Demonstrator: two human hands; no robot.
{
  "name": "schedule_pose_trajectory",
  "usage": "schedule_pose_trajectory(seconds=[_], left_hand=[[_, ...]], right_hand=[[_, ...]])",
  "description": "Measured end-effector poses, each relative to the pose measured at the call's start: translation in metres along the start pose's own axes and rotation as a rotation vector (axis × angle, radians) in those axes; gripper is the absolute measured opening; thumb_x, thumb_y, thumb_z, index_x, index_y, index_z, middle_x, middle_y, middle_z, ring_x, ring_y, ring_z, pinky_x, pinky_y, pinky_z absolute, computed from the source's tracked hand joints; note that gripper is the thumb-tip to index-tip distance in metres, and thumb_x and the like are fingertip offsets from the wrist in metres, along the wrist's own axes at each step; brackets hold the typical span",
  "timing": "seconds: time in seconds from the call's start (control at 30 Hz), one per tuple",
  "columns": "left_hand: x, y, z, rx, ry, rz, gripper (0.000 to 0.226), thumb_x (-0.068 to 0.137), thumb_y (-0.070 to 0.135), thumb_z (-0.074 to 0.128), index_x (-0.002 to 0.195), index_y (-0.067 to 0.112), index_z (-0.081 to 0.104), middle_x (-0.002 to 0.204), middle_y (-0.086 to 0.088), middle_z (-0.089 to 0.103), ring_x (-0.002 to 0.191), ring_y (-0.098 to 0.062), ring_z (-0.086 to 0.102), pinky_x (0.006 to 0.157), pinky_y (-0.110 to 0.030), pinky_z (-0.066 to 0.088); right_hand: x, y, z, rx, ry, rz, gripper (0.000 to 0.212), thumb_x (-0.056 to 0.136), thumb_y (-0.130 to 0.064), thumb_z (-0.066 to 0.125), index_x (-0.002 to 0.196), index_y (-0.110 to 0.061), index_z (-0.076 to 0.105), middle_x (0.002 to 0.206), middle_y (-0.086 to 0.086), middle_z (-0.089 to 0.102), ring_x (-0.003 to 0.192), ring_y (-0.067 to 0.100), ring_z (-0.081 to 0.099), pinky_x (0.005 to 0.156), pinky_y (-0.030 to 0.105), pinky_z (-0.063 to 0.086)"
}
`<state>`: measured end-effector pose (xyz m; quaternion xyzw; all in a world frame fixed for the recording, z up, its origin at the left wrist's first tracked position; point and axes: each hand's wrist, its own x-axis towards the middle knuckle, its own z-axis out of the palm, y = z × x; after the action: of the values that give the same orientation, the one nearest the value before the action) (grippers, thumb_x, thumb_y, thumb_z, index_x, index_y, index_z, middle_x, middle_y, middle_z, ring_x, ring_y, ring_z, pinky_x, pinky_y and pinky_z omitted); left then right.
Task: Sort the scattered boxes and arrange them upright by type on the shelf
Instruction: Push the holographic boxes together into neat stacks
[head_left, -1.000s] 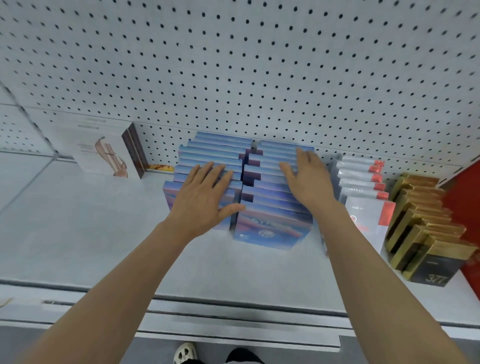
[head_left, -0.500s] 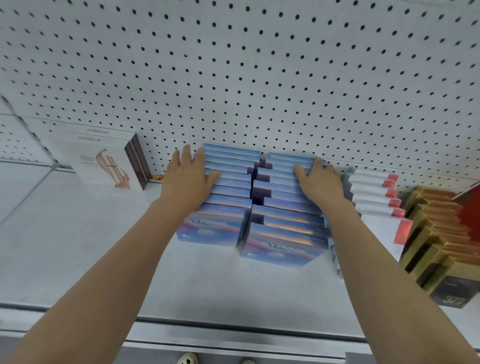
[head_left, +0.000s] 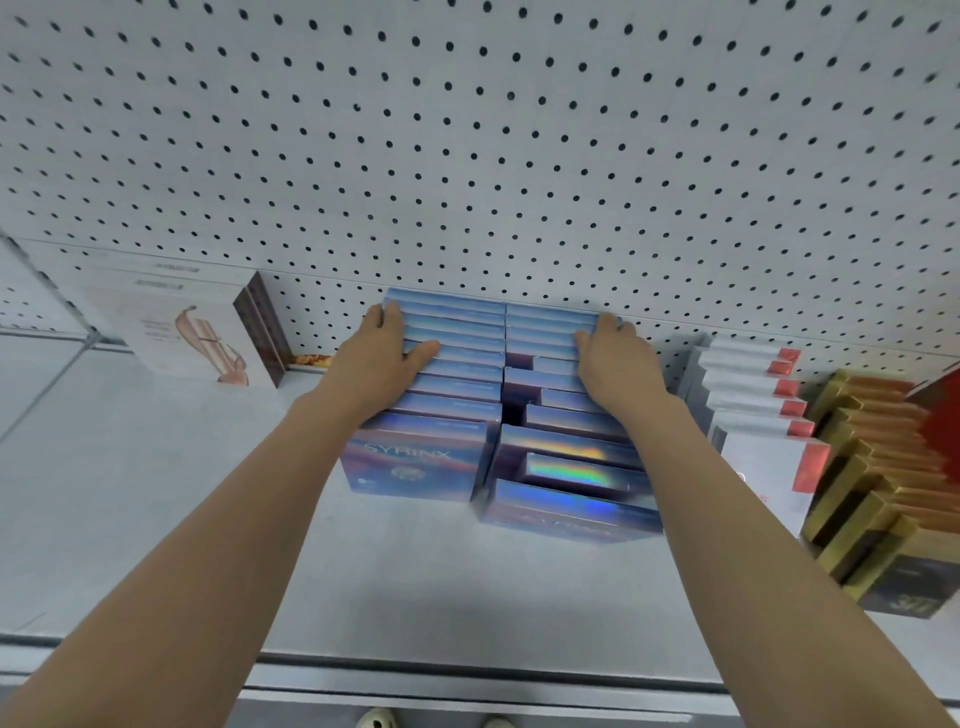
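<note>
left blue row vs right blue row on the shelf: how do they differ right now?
The left blue row is packed tight and even; the right blue row is ragged, with dark gaps and some boxes offset or sunk. The left row's front box shows its printed face squarely; the right row's front boxes tilt, showing glinting tops. Shared: same blue holographic boxes, both rows run back to the pegboard, each with a hand on its rear outer side: left hand, right hand.

Glossy blue boxes (head_left: 431, 415) with a holographic, rainbow-reflecting sheen on their cardboard faces. Matt white boxes (head_left: 748, 410) with satin red corners. Shiny gold boxes (head_left: 872, 467), foil-like. A smooth white paperboard carton (head_left: 171, 332). Matt grey shelf (head_left: 156, 493), faintly mottled. Painted perforated back panel (head_left: 467, 156), smooth and matt.
</note>
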<state>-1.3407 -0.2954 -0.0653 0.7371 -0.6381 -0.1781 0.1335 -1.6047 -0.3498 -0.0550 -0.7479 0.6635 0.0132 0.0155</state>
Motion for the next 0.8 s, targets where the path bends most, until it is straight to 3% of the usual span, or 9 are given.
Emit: schedule_pose_trajectory(seconds=[0.07,0.13,0.23,0.33,0.47,0.57,0.67,0.8], left_hand=[[-0.006,0.004,-0.002,0.111,0.087,0.047,0.078,0.098,0.052,0.038,0.154,0.007,0.009,0.159,-0.019,0.012,0.145,-0.036,0.018,0.116,-0.044,0.023],[-0.02,0.01,-0.002,0.257,0.206,0.098,0.072,0.099,0.052,0.033,0.155,0.011,0.01,0.16,-0.021,0.009,0.146,-0.04,0.01,0.119,-0.048,0.016],[-0.042,0.016,0.005,0.27,0.161,0.032,0.074,0.096,0.062,0.025,0.155,0.021,0.009,0.161,-0.017,0.006,0.146,-0.043,0.009,0.116,-0.053,0.016],[-0.052,0.017,0.013,0.196,0.078,-0.034,0.078,0.094,0.066,0.026,0.155,0.021,0.01,0.161,-0.019,0.004,0.142,-0.044,0.018,0.114,-0.051,0.022],[-0.051,0.019,0.012,0.181,0.122,-0.028,0.079,0.094,0.065,0.031,0.153,0.014,0.018,0.158,-0.022,0.012,0.131,-0.045,0.038,0.105,-0.048,0.036],[-0.052,0.019,0.013,0.198,0.144,-0.039,0.077,0.094,0.065,0.03,0.152,0.015,0.022,0.156,-0.021,0.017,0.126,-0.044,0.043,0.099,-0.047,0.041],[-0.051,0.019,0.013,0.208,0.123,-0.046,0.076,0.094,0.065,0.028,0.152,0.016,0.021,0.157,-0.02,0.015,0.129,-0.043,0.041,0.102,-0.047,0.039],[-0.056,0.012,0.009,0.272,0.209,-0.027,0.075,0.093,0.067,0.02,0.149,0.018,0.031,0.154,-0.017,0.029,0.136,-0.039,0.035,0.111,-0.051,0.03]], right_hand=[[-0.003,0.003,-0.002,0.061,0.021,-0.006,0.034,0.104,-0.02,0.034,0.132,-0.003,0.045,0.135,0.025,0.04,0.115,0.041,0.046,0.084,0.043,0.043],[-0.016,0.009,-0.005,0.131,0.045,0.103,0.054,0.104,-0.044,0.03,0.146,-0.011,0.034,0.148,0.024,0.034,0.129,0.044,0.039,0.102,0.05,0.037],[-0.046,0.014,-0.001,0.135,0.008,0.281,0.069,0.098,-0.063,0.026,0.149,-0.017,0.027,0.149,0.026,0.032,0.133,0.046,0.035,0.106,0.056,0.033],[-0.06,0.011,0.009,0.301,-0.015,0.329,0.069,0.099,-0.059,0.032,0.145,-0.008,0.032,0.139,0.031,0.039,0.125,0.045,0.042,0.101,0.049,0.038],[-0.059,-0.01,0.006,0.496,0.078,0.34,0.057,0.099,-0.043,0.045,0.135,0.001,0.039,0.133,0.026,0.044,0.12,0.041,0.047,0.093,0.043,0.04],[-0.058,-0.016,0.01,0.392,0.055,0.303,0.062,0.102,-0.041,0.036,0.143,0.006,0.03,0.138,0.026,0.042,0.121,0.042,0.046,0.095,0.046,0.041],[-0.056,-0.012,0.013,0.344,0.028,0.256,0.064,0.104,-0.041,0.023,0.153,0.0,0.018,0.146,0.031,0.034,0.124,0.043,0.042,0.097,0.045,0.041],[-0.065,-0.006,0.008,0.329,0.075,0.283,0.072,0.102,-0.056,0.026,0.156,-0.01,0.014,0.14,0.025,0.043,0.125,0.042,0.045,0.099,0.048,0.04]])
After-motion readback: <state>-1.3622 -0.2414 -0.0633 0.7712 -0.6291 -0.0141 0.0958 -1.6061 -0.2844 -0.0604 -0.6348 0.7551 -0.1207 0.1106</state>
